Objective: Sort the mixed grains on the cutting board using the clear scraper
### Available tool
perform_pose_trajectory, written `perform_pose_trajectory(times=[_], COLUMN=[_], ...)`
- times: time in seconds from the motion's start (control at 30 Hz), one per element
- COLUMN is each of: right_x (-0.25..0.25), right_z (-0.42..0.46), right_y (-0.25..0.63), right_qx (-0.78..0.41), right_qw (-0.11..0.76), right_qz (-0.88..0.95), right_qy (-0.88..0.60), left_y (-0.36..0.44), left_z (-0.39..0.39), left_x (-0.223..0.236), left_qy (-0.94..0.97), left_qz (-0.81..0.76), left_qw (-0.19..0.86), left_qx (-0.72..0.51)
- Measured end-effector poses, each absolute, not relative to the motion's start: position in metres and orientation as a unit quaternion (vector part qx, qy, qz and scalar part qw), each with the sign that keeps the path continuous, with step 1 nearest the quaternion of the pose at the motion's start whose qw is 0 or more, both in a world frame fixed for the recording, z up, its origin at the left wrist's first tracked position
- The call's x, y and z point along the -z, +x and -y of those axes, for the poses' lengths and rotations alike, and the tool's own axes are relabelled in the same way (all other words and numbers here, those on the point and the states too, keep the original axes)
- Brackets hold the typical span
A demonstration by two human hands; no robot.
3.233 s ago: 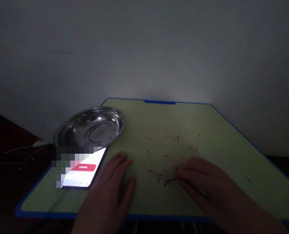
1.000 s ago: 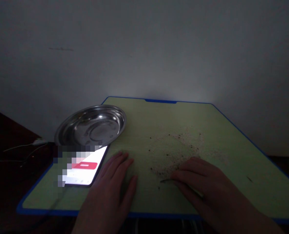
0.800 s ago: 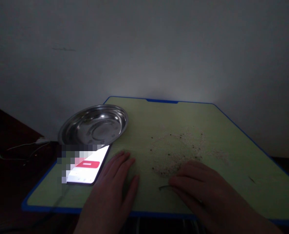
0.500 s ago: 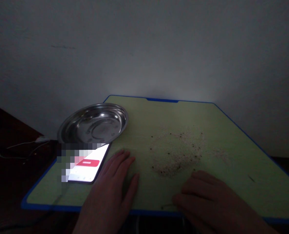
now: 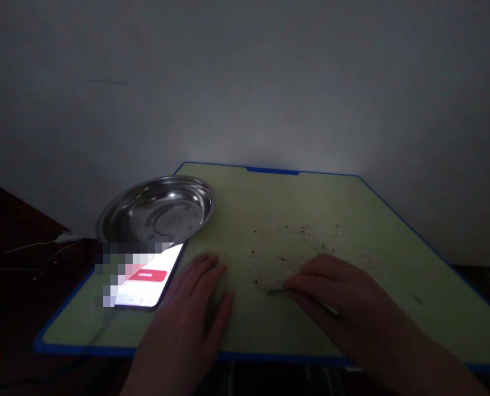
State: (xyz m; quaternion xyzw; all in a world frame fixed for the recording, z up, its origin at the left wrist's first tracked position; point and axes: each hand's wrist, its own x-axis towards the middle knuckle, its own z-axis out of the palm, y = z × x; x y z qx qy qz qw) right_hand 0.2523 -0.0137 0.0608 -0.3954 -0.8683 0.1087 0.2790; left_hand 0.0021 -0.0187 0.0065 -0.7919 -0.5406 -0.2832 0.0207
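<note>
The left hand (image 5: 183, 322) is released, lying palm down with its fingers loosely spread, while the right hand (image 5: 344, 308) pinches a thin dark stick (image 5: 275, 291) between thumb and fingertips.

Looking across from the left, I see pale cables (image 5: 30, 247) trailing in the gloom beside the table (image 5: 245, 201), which is light green with a blue edge. A shiny metal basin (image 5: 174, 220) sits at the table's left side, its rim reaching past the edge from here. Just in front of it lies a phone (image 5: 141, 289), screen lit white with a red bar, part of it hidden by blurred blocks. The left hand rests right beside the phone.

Farther right, pale grains (image 5: 311, 237) are scattered with dark specks (image 5: 283, 259) among them. The stick's free end points left, at the near edge of this scatter; I cannot tell whether it touches the tabletop. The right hand partly covers the grains. Well to its right lies a small dark sliver (image 5: 418, 300).
</note>
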Motion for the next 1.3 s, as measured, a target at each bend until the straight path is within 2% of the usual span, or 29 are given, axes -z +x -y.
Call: perform_pose_trajectory(times=[0.33,0.5,1.3], right_x=[-0.064,-0.066,-0.064], right_z=[-0.008,0.002,0.017], right_y=[0.230,0.237,0.232], right_qx=[-0.059,-0.063,-0.096], right_qw=[0.229,0.250,0.250], right_qz=[0.889,0.891,0.894], right_qy=[-0.392,-0.374,-0.360], left_y=[0.001,0.002,0.002], left_z=[0.020,0.019,0.020], left_x=[-0.007,-0.008,-0.008], left_qy=[-0.790,-0.794,-0.795], left_qz=[0.540,0.539,0.537], left_qw=[0.013,0.019,0.008], left_qx=[0.292,0.283,0.282])
